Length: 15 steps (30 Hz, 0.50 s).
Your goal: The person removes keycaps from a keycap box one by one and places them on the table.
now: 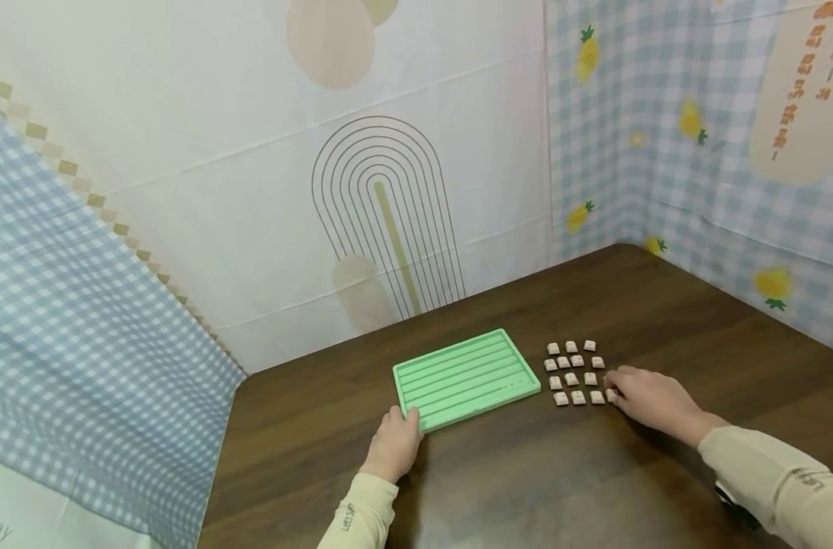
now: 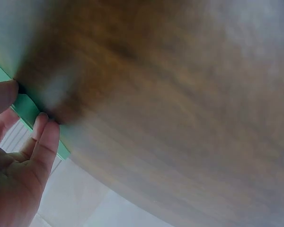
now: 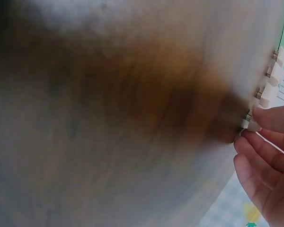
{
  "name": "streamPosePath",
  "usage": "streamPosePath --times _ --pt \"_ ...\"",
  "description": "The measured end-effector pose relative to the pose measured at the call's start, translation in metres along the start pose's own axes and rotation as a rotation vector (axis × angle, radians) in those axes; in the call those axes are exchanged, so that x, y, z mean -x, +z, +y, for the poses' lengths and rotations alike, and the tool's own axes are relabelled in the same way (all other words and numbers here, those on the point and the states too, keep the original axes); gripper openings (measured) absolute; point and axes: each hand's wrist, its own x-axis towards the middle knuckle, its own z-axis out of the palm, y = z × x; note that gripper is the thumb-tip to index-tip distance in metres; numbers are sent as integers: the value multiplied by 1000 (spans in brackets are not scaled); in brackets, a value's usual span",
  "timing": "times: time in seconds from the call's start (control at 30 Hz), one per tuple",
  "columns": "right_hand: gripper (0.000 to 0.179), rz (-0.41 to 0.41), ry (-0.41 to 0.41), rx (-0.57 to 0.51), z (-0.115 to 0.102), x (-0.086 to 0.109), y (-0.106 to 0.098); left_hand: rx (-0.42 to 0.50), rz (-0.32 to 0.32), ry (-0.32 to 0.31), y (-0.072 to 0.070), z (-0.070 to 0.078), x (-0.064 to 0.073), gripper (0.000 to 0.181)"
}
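Note:
A green ridged tray (image 1: pixel 458 381) lies on the dark wooden table. My left hand (image 1: pixel 393 444) grips its near left corner; in the left wrist view the thumb and fingertips lie along the green edge (image 2: pixel 26 109). To the right of the tray, several small white keycaps (image 1: pixel 578 397) are set out in rough rows. My right hand (image 1: pixel 653 400) pinches a keycap (image 1: pixel 612 396) at the right end of the nearest row. In the right wrist view this keycap (image 3: pixel 251 125) sits between thumb and fingers, beside the row's other caps (image 3: pixel 270 93).
The table (image 1: pixel 519 480) is brown and wood-grained. A white printed cloth (image 1: pixel 252 229) hangs behind it, with blue checked cloth (image 1: pixel 53 305) on the left and pineapple-printed checked cloth (image 1: pixel 718 191) on the right.

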Motion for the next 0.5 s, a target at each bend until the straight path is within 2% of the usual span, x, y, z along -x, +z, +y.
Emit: streamPosePath --times 0.13,0.27,0.37,0.5 --pt "17 -16 10 -31 -5 -7 -3 6 32 -12 0 -3 5 25" --pt "25 17 -17 -47 -20 -19 -10 75 58 -54 -1 -3 8 24" --pt "33 73 -57 -63 -40 -29 -10 96 80 -103 -6 5 -2 29" --pt "46 135 -128 -57 -65 -44 -3 48 85 -148 -16 23 -23 50"
